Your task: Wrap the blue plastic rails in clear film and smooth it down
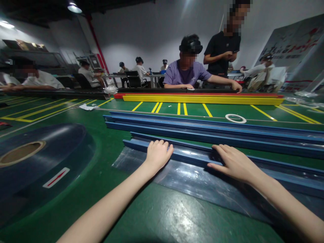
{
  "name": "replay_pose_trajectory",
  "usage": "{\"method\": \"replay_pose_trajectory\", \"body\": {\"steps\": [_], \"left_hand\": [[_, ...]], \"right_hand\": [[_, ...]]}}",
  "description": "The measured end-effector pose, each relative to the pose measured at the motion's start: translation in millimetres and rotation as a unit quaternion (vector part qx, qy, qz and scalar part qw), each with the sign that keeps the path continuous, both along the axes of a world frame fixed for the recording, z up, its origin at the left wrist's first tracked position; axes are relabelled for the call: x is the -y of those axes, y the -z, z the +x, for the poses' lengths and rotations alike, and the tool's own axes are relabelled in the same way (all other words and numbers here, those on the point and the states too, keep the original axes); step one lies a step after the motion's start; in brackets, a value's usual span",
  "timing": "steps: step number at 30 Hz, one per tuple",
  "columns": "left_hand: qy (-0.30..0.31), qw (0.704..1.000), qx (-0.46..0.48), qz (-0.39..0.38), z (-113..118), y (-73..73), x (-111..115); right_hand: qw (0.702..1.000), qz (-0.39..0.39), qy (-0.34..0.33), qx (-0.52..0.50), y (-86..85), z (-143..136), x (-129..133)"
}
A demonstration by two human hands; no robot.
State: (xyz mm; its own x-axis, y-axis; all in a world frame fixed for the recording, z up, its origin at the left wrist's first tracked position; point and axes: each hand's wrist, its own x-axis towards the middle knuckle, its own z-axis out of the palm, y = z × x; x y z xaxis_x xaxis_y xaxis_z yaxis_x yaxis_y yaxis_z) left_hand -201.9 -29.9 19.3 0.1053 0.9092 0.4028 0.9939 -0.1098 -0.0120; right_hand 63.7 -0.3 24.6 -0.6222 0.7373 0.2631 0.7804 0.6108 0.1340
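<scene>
A long blue channel strip (192,158) lies across the green surface in front of me, with clear plastic film (182,177) spreading out from under its near side. My left hand (158,156) is closed over the strip near its left end, fingertips curled past the near wall. Farther right, my right hand (235,163) grips the same strip, the thumb on the near side and the fingers reaching over into the channel. Film also shines inside the channel between my hands. The undersides of my fingers are partly hidden.
More blue channel strips (177,130) lie parallel just beyond. A large roll of clear film (68,145) sits at the left. Farther back are a yellow strip (202,99), a white tape ring (235,118) and a person in a purple shirt (182,72).
</scene>
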Motion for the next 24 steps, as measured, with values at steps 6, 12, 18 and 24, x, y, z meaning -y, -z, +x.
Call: {"method": "replay_pose_trajectory", "body": {"steps": [6,12,18,24], "left_hand": [[0.019,0.999,0.002,0.025,-2,6.0,-1],[0.042,0.999,-0.003,0.020,-5,6.2,0],[0.055,0.998,-0.005,0.016,-17,3.6,7],[0.006,1.000,-0.007,0.019,-39,4.1,12]], "right_hand": [[0.999,-0.026,0.019,-0.020,-3.0,-2,0],[0.999,-0.037,-0.011,-0.014,-11.1,-21,2],[0.998,-0.009,-0.054,-0.005,-10.3,-86,3],[1.000,0.011,-0.020,0.007,-4.8,-123,0]]}}
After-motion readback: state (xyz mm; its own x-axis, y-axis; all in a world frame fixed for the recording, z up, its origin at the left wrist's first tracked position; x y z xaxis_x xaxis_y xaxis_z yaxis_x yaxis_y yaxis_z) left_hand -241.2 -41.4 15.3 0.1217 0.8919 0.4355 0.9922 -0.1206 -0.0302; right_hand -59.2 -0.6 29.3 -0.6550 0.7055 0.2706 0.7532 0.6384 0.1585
